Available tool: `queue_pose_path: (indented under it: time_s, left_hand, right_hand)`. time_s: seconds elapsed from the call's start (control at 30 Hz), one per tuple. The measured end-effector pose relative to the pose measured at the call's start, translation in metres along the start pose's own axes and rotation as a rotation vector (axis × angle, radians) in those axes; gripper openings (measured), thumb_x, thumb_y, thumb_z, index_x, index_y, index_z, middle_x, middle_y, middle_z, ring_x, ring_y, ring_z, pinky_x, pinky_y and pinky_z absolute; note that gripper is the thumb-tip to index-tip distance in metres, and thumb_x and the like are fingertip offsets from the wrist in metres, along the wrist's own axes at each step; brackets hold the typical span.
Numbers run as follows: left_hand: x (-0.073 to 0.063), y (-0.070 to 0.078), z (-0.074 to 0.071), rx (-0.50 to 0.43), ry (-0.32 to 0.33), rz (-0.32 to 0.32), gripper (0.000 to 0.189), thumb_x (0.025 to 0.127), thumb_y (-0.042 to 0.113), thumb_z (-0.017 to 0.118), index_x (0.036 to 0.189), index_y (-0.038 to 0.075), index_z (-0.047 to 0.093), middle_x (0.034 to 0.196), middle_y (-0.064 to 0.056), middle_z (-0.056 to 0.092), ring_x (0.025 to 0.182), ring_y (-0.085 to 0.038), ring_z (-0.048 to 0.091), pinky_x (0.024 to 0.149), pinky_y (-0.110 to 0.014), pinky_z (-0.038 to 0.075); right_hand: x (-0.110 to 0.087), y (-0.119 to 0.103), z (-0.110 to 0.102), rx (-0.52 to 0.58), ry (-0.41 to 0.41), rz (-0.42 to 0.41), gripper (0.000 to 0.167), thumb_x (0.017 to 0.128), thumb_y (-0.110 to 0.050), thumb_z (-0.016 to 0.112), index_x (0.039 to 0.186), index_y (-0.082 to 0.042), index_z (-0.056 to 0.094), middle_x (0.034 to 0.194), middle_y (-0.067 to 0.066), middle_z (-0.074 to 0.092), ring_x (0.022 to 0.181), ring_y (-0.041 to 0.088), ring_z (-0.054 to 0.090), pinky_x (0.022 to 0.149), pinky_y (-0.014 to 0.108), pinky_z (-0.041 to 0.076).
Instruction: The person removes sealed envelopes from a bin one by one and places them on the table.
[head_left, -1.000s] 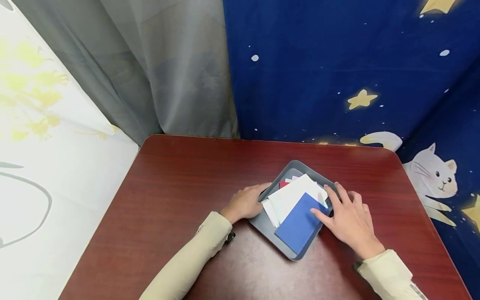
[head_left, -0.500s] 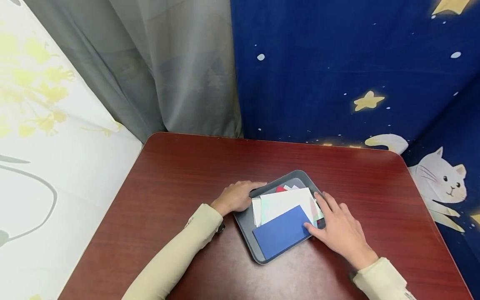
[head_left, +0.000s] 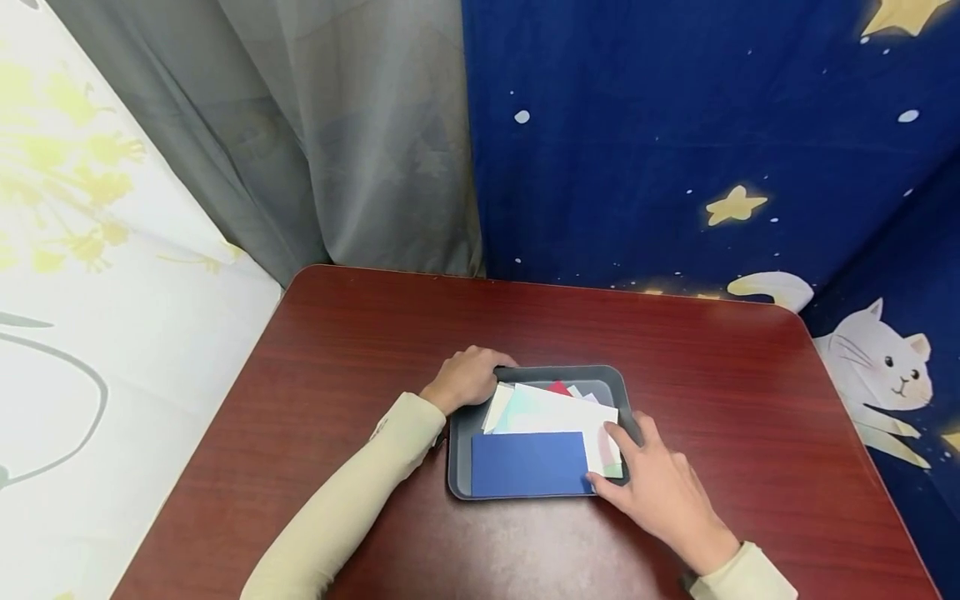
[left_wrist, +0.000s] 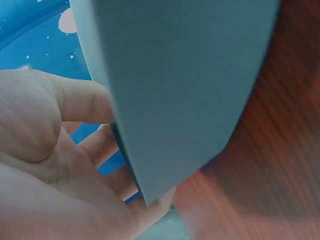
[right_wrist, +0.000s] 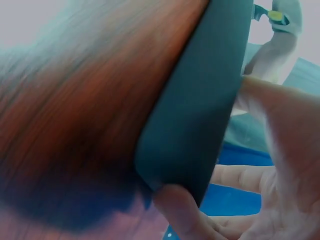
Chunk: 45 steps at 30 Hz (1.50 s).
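A grey rectangular tray [head_left: 461, 446] lies on the table with its long sides running left to right. Inside, a flat blue card or envelope [head_left: 528, 464] rests along the near side. White papers [head_left: 551, 411] overlap behind it, and a small red piece [head_left: 558, 388] peeks out at the back. My left hand [head_left: 467, 379] grips the tray's far left corner; in the left wrist view its thumb presses the grey wall [left_wrist: 185, 90]. My right hand [head_left: 663, 492] holds the right end, thumb at the near corner. The right wrist view shows fingers round the tray's outer wall [right_wrist: 187, 120].
The reddish-brown wooden table [head_left: 360, 333] extends around the tray on all sides. Behind it hang a grey curtain [head_left: 390, 150] and a dark blue curtain [head_left: 600, 167] with stars and a cat. A white patterned cloth [head_left: 135, 350] hangs at the left.
The tray has turned clockwise from a diagonal position to straight, carrying the papers with it, and has shifted a little left. Both hands have stayed at its edges, the right moving nearer.
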<state>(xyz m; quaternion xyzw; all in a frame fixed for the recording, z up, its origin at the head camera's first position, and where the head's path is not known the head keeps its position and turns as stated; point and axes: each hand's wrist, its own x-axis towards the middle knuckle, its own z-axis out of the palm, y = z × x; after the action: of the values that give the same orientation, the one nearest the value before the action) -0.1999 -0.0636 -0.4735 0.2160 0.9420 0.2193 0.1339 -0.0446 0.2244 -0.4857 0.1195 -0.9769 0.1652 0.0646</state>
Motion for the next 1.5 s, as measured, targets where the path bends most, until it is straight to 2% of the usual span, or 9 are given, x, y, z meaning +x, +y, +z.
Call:
queue_pose_path:
  time_s: [0.4, 0.53, 0.67, 0.77, 0.97, 1.1, 1.3, 1.37, 1.5]
  left_hand:
    - [-0.001, -0.004, 0.002, -0.04, -0.022, -0.011, 0.048, 0.106, -0.001, 0.054, 0.14, 0.023, 0.078, 0.141, -0.004, 0.073, 0.107, -0.022, 0.068, 0.093, -0.045, 0.059]
    - [-0.008, -0.011, -0.002, -0.047, 0.017, -0.012, 0.047, 0.105, -0.002, 0.055, 0.14, 0.02, 0.077, 0.143, -0.005, 0.072, 0.105, -0.022, 0.067, 0.085, -0.043, 0.058]
    - [-0.02, -0.019, -0.007, -0.071, 0.069, -0.013, 0.044, 0.104, -0.001, 0.056, 0.141, 0.015, 0.076, 0.146, -0.01, 0.069, 0.107, -0.026, 0.067, 0.081, -0.044, 0.055]
    - [-0.029, -0.025, -0.008, -0.104, 0.101, -0.007, 0.043, 0.104, 0.0, 0.059, 0.143, 0.01, 0.073, 0.148, -0.015, 0.067, 0.114, -0.03, 0.067, 0.089, -0.048, 0.054]
    - [-0.047, -0.035, -0.003, -0.17, 0.141, -0.048, 0.048, 0.102, 0.006, 0.066, 0.15, 0.004, 0.066, 0.148, -0.021, 0.064, 0.121, -0.037, 0.065, 0.104, -0.062, 0.049]
    - [-0.05, -0.052, 0.012, -0.211, 0.168, -0.093, 0.058, 0.1, 0.014, 0.069, 0.156, 0.002, 0.058, 0.149, -0.021, 0.062, 0.125, -0.036, 0.068, 0.105, -0.065, 0.049]
    - [-0.057, -0.065, 0.025, -0.194, 0.167, -0.108, 0.064, 0.097, 0.019, 0.071, 0.154, -0.006, 0.055, 0.129, -0.018, 0.067, 0.099, -0.023, 0.07, 0.094, -0.059, 0.054]
    - [-0.053, -0.077, 0.037, -0.185, 0.172, -0.1, 0.067, 0.095, 0.021, 0.071, 0.154, -0.006, 0.055, 0.123, -0.015, 0.067, 0.091, -0.019, 0.067, 0.092, -0.058, 0.053]
    - [-0.053, -0.081, 0.042, -0.208, 0.16, -0.104, 0.071, 0.093, 0.019, 0.071, 0.158, -0.004, 0.053, 0.131, -0.016, 0.066, 0.079, -0.015, 0.061, 0.094, -0.06, 0.051]
  right_hand:
    - [-0.01, -0.015, 0.001, -0.038, 0.013, 0.037, 0.06, 0.076, -0.04, 0.097, 0.122, -0.009, 0.075, 0.136, 0.024, 0.062, 0.044, 0.027, 0.048, 0.049, 0.049, 0.051]
    - [-0.007, -0.017, -0.003, -0.099, 0.041, 0.012, 0.06, 0.076, -0.042, 0.096, 0.122, -0.01, 0.075, 0.137, 0.021, 0.064, 0.071, 0.034, 0.064, 0.045, 0.048, 0.05]
    - [-0.001, -0.019, -0.007, -0.163, 0.079, -0.079, 0.057, 0.076, -0.042, 0.095, 0.12, -0.009, 0.077, 0.135, 0.021, 0.067, 0.107, 0.041, 0.065, 0.058, 0.053, 0.059]
    - [0.005, -0.023, -0.011, -0.178, 0.053, -0.121, 0.055, 0.078, -0.042, 0.094, 0.12, -0.01, 0.078, 0.132, 0.019, 0.069, 0.111, 0.04, 0.064, 0.073, 0.054, 0.061]
    - [0.016, -0.037, -0.011, -0.112, -0.063, -0.161, 0.049, 0.079, -0.034, 0.095, 0.121, -0.013, 0.079, 0.128, 0.01, 0.072, 0.116, 0.033, 0.064, 0.076, 0.051, 0.062]
    - [0.022, -0.044, -0.007, -0.098, -0.101, -0.237, 0.048, 0.08, -0.029, 0.096, 0.123, -0.014, 0.079, 0.128, 0.008, 0.072, 0.118, 0.031, 0.065, 0.08, 0.05, 0.062]
    - [0.033, -0.045, 0.0, -0.045, -0.162, -0.451, 0.048, 0.084, -0.015, 0.093, 0.129, -0.014, 0.077, 0.139, 0.012, 0.068, 0.127, 0.032, 0.062, 0.099, 0.05, 0.058]
    - [0.037, -0.045, 0.002, -0.03, -0.183, -0.526, 0.048, 0.085, -0.009, 0.091, 0.131, -0.015, 0.077, 0.143, 0.013, 0.067, 0.131, 0.034, 0.062, 0.104, 0.051, 0.055]
    - [0.042, -0.044, 0.006, -0.052, -0.211, -0.625, 0.047, 0.089, -0.009, 0.089, 0.133, -0.016, 0.077, 0.146, 0.014, 0.065, 0.132, 0.036, 0.062, 0.109, 0.051, 0.052]
